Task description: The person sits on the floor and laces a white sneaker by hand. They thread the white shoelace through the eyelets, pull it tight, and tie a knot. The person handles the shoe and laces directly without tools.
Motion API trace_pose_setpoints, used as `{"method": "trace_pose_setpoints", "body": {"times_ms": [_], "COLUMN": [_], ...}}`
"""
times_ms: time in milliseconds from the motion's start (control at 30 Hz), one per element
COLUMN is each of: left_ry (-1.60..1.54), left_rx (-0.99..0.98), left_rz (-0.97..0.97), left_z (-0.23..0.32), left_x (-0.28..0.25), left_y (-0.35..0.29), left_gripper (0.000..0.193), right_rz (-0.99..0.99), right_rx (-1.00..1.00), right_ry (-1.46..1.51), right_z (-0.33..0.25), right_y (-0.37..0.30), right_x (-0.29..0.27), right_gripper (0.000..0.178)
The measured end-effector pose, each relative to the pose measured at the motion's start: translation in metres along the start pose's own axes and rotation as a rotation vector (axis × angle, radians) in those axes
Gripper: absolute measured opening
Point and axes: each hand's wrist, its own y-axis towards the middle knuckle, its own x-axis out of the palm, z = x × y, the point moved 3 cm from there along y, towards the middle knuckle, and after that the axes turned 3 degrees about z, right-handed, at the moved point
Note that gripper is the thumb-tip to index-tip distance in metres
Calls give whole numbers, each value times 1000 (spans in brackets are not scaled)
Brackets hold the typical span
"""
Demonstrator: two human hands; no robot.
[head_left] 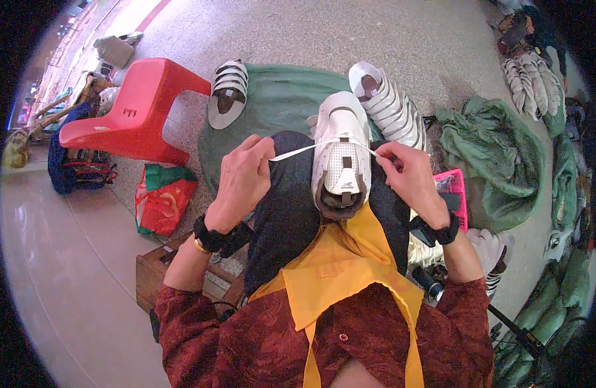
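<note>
A white shoe upper [340,123] with a perforated tongue and a dark collar lies in my lap, between my knees, toe pointing away from me. A white shoelace [298,152] runs across it and is drawn out to both sides. My left hand [241,181] pinches the lace's left end in closed fingers, clear of the shoe. On the other side, my right hand [414,180] pinches the right end, closer to the shoe. Below the shoe, a yellow apron [340,258] covers part of my lap.
Ahead on the floor, a green cloth [285,97] lies under one stack of white shoe pieces [227,113] and near another stack [398,116]. A red plastic chair [139,113] stands left, above a red-green bag [165,200]. Rightward are a pink basket [463,200] and green sacking [495,155].
</note>
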Motion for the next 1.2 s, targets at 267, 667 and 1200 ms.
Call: {"method": "trace_pose_setpoints", "body": {"times_ms": [267, 667, 1200], "left_ry": [42, 305, 698], "left_rx": [111, 27, -378], "left_rz": [-52, 12, 498], "left_z": [-4, -46, -267], "left_x": [4, -5, -171], "left_y": [-9, -32, -176], "left_gripper": [7, 11, 9], "right_rz": [-4, -26, 223], "right_rx": [50, 132, 221], "right_ry": [27, -13, -258], "right_z": [3, 15, 169], "right_y": [-5, -27, -119], "right_x": [-1, -24, -145], "right_gripper": [9, 12, 18]}}
